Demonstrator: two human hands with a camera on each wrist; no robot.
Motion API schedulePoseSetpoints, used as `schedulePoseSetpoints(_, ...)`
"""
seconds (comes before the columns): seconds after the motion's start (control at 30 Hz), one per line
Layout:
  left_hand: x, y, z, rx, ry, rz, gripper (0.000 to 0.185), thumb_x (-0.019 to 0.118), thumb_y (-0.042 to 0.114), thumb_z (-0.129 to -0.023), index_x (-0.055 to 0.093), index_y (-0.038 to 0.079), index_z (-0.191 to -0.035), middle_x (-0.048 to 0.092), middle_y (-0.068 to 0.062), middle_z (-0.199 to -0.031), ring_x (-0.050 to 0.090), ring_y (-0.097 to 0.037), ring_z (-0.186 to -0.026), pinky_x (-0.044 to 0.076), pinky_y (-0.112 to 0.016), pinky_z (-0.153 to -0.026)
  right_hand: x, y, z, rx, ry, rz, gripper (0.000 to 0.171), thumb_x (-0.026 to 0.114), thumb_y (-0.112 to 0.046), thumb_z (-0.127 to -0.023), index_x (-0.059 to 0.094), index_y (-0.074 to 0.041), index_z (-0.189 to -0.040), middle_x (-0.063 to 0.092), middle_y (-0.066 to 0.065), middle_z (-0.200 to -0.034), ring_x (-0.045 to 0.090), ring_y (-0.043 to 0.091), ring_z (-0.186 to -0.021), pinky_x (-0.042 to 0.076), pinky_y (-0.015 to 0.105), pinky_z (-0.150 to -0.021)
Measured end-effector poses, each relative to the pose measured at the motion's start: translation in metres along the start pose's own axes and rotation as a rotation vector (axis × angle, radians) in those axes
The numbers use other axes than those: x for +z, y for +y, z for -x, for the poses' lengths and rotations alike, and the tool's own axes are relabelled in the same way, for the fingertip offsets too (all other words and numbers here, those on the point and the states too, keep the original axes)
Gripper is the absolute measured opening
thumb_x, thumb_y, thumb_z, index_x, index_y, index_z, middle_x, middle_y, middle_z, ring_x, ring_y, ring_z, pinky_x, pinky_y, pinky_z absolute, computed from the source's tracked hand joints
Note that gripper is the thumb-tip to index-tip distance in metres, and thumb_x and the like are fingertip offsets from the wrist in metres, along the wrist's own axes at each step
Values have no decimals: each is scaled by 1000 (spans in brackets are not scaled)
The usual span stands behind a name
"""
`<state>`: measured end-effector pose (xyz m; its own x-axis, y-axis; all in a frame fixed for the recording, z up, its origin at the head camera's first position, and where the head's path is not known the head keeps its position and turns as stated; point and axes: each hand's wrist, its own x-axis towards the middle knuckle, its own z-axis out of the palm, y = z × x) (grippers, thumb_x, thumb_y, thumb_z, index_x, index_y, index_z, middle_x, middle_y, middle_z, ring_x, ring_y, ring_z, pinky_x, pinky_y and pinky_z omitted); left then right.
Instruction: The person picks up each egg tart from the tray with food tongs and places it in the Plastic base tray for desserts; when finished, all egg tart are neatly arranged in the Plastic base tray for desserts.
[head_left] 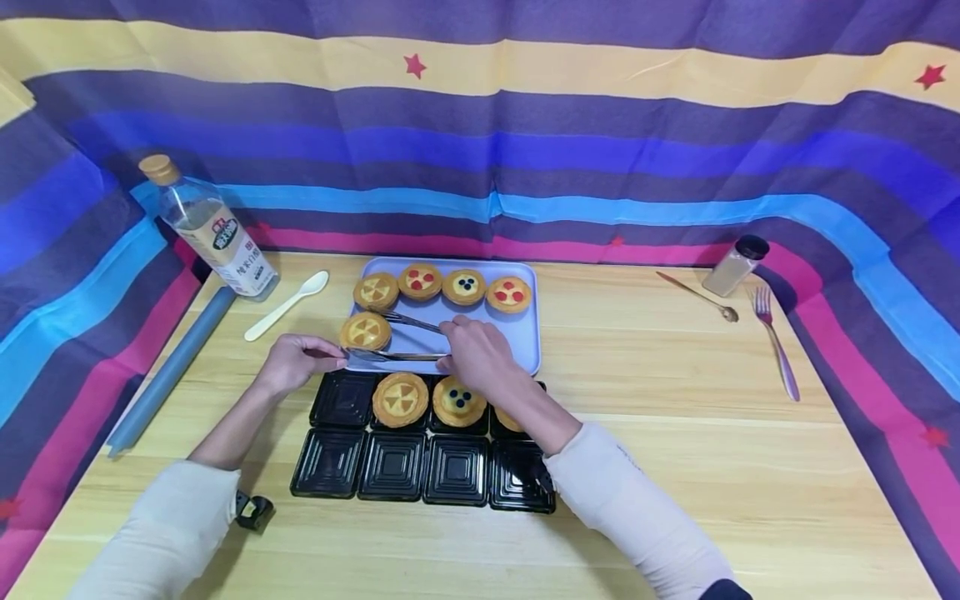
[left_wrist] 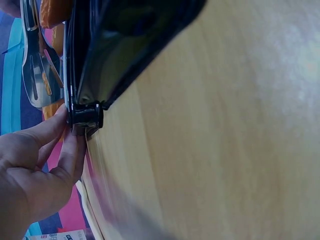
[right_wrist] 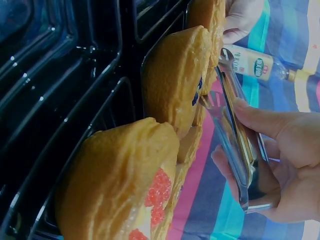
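Note:
My right hand (head_left: pixel 480 354) holds metal tongs (right_wrist: pixel 245 150) with their arms spread. In the head view the tong tips lie at the right and near sides of a tart with pale wedge topping (head_left: pixel 365 332), on a light blue tray (head_left: pixel 534 346). My left hand (head_left: pixel 300 364) pinches the near left corner of that tray; in the left wrist view its fingertips (left_wrist: pixel 61 114) sit beside the black tray's corner. The black compartment tray (head_left: pixel 341 398) holds a wedge-topped tart (head_left: pixel 401 398), a blueberry-topped tart (head_left: pixel 459 400) and a red-topped tart (right_wrist: pixel 117 180), partly behind my right forearm.
More tarts (head_left: pixel 422 282) line the blue tray's far side. At left are a labelled bottle (head_left: pixel 225 242), a white spoon (head_left: pixel 288 304) and a grey-blue roll (head_left: pixel 172 371). At right lie a shaker (head_left: pixel 731 271), a thin metal spoon (head_left: pixel 697 294) and a fork (head_left: pixel 776 342).

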<state>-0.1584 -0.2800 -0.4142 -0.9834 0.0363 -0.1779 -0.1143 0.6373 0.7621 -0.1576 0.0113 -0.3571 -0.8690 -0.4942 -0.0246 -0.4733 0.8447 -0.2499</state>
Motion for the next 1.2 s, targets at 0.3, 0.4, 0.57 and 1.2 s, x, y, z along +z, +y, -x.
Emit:
schedulePoseSetpoints(0.3,-1,-1,-2,5,-22,38,25,74,10,-81,69,-7,-99,73,-13,-94,61,2,-71,51,-19,-68,-1,4,4,-22,41,-2,52,72,-30,-84,57,-6,-127,66,9,-111,64,23,-91,53,31,-78)
schedulePoseSetpoints(0.4,-2,0,-3,0,-38,18,25,73,11,-81,70,-6,-100,73,-13,-92,61,0,-73,51,-20,-69,-3,8,7,-19,51,-4,51,73,-30,-83,58,-7,-125,66,7,-105,63,22,-88,53,31,-76)
schedulePoseSetpoints(0.57,-6,3,-6,-2,-34,-26,25,72,13,-83,70,-3,-102,72,-13,-94,60,-3,-74,51,-23,-70,-7,15,15,-22,79,-7,52,75,-30,-81,59,-6,-125,66,7,-102,63,21,-87,52,31,-75)
schedulePoseSetpoints(1.2,-14,17,-40,58,-16,-88,24,70,7,-83,69,-4,-105,70,-22,-102,56,5,-72,47,-16,-66,-29,18,52,-104,148,-74,49,76,-26,-80,62,-6,-122,68,8,-108,65,20,-83,54,34,-73)
